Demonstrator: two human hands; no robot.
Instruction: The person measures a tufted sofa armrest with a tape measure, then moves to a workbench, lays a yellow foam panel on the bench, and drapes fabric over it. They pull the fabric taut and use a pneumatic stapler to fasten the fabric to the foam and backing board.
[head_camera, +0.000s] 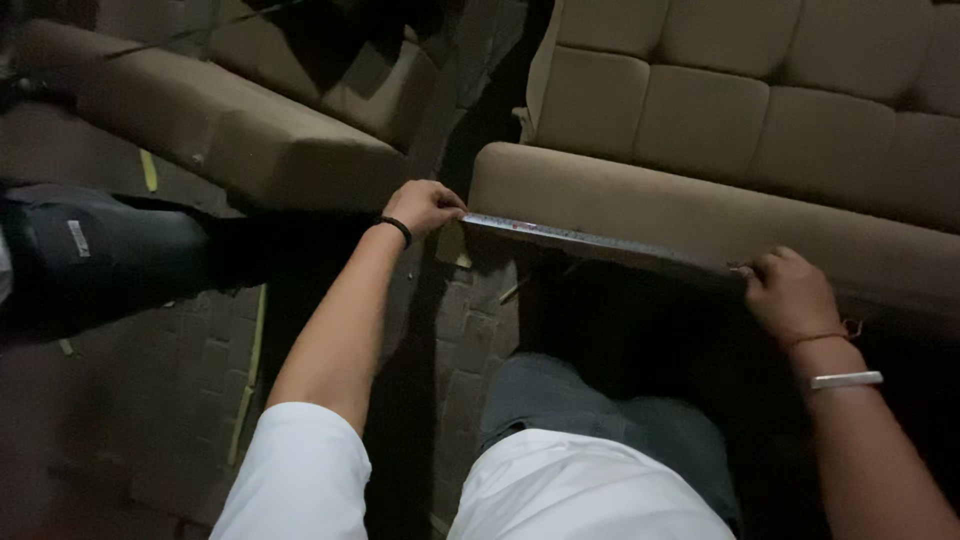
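Narrow gap (480, 110) — sofas (700, 120) either side

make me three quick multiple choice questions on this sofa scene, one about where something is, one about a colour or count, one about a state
1. Where does the measuring strip lie?
A. along the front edge of the sofa seat
B. flat on the brick floor
C. across the person's lap

2. What colour is the band on the left wrist?
A. white
B. black
C. red

3. How is the strip held?
A. one hand only
B. rolled up in a fist
C. stretched between both hands

Answers:
1. A, it runs along the tan seat edge.
2. B, a dark band circles the wrist behind the left hand.
3. C, the left hand pins one end and the right hand the other.
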